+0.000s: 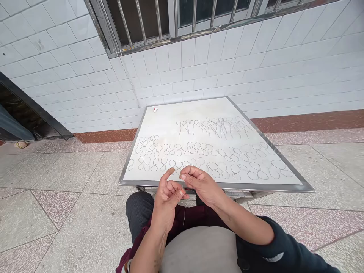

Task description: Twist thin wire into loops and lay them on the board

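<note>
Close together in front of my lap, both hands pinch one thin wire-like strand (184, 217). My left hand (167, 203) grips it between thumb and curled fingers, with the index finger raised. Just above and to the right, my right hand (203, 186) pinches the strand's upper part. Its lower end hangs free below my left hand. Beyond my hands, several thin rings (213, 165) lie in rows on a white table (167, 115). Farther back, several looped strands with loose tails (222, 127) lie in an overlapping row.
A small red-and-white object (155, 110) sits at the table's far left corner. The table's metal edge (256, 186) runs just beyond my lap. Behind it stand a white tiled wall (182, 77) and a barred window (195, 17). A dark doorway (19, 113) is at left.
</note>
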Demonstrator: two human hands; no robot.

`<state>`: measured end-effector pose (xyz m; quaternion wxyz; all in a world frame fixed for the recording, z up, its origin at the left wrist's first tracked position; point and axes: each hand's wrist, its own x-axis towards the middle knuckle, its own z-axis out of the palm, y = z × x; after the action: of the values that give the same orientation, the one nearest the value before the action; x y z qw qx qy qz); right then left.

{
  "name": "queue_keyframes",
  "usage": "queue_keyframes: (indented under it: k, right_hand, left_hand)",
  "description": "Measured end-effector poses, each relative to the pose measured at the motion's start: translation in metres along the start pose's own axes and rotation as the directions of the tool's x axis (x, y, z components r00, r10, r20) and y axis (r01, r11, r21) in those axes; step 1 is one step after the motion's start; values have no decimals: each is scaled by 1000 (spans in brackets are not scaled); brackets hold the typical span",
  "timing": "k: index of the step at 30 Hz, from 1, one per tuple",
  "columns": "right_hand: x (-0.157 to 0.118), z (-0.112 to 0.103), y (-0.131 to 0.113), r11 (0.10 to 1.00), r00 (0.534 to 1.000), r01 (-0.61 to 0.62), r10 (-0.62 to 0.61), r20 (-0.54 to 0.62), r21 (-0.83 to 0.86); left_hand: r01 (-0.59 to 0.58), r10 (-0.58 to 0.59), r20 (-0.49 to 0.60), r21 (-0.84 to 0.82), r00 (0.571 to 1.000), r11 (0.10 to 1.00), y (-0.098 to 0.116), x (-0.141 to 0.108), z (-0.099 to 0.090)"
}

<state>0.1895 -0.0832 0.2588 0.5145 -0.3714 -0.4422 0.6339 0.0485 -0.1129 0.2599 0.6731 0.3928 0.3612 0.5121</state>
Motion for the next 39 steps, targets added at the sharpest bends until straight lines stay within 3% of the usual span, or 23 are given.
queue_keyframes:
  k: [7,12,19,24,33,36,39]
  right_hand:
    - [8,-13,-16,997,989,73,-77,-126,-36]
    - [16,-22,-19,993,974,117,-121,-192,-37]
    - [17,-25,-18,991,995,71,-79,-59,-115]
    - [11,-18,-17,992,995,98,-96,19,-74]
    - [6,1,5,923,988,124,-150,-44,-365]
    - [6,2,10,882,981,160,-191,-26,-444]
    - [7,3,14,866,985,119,-166,-55,-486]
  left_hand:
    - [51,-54,73,46,996,998,-17,-5,-1]
    - [67,-73,64,93,995,993,-27,-8,-3]
    - [68,-67,-18,25,998,997,-40,-7,-8]
    - [-4,-2,-100,-58,995,998,-43,-8,-4]
    - [-116,131,-273,71,953,991,-51,-7,-1]
    - [-148,179,-300,123,937,981,-53,-4,-3]
    - [-177,211,-311,132,927,975,-53,-1,-4]
